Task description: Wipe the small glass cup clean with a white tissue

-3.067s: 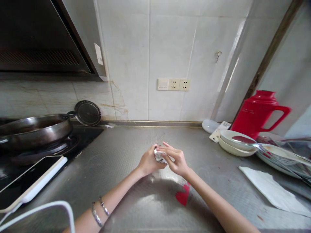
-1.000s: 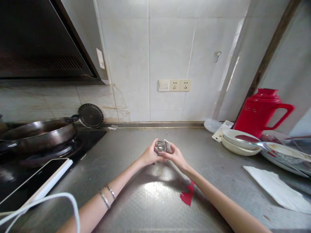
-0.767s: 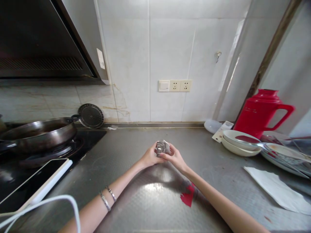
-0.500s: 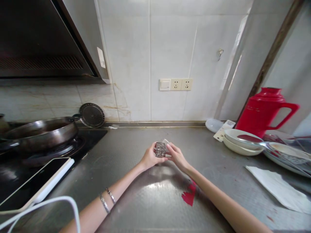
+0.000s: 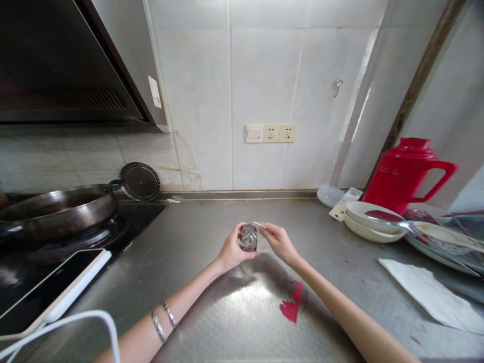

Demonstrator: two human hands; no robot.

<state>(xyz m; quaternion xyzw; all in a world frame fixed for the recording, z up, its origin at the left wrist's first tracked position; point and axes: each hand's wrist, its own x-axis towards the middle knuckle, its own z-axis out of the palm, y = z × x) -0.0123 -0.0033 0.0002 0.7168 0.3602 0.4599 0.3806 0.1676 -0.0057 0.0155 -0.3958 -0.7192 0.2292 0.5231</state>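
My left hand [image 5: 235, 250] is wrapped round a small faceted glass vessel [image 5: 248, 238], greyish and see-through, held over the metal counter. Its exact kind is hard to make out. Close on its right side, my right hand [image 5: 278, 241] pinches a thin, whitish piece [image 5: 257, 224] between thumb and finger, near the vessel's upper edge; what this piece is I cannot tell. Below the hands, a torn red scrap [image 5: 292, 304] lies flat on the counter [image 5: 212, 322].
Left: a steel pan [image 5: 60, 210] on the black hob, a phone [image 5: 53, 290] with a white cable, and a round dark disc [image 5: 140, 181] against the wall. Right: a red thermos jug [image 5: 401, 176], stacked white bowls [image 5: 372, 229], plates, and a white paper sheet [image 5: 427, 292].
My right hand has drawn slightly away from the glass vessel, to the right, with the whitish piece in its fingers. My left hand has turned the vessel a little. The view has shifted slightly.
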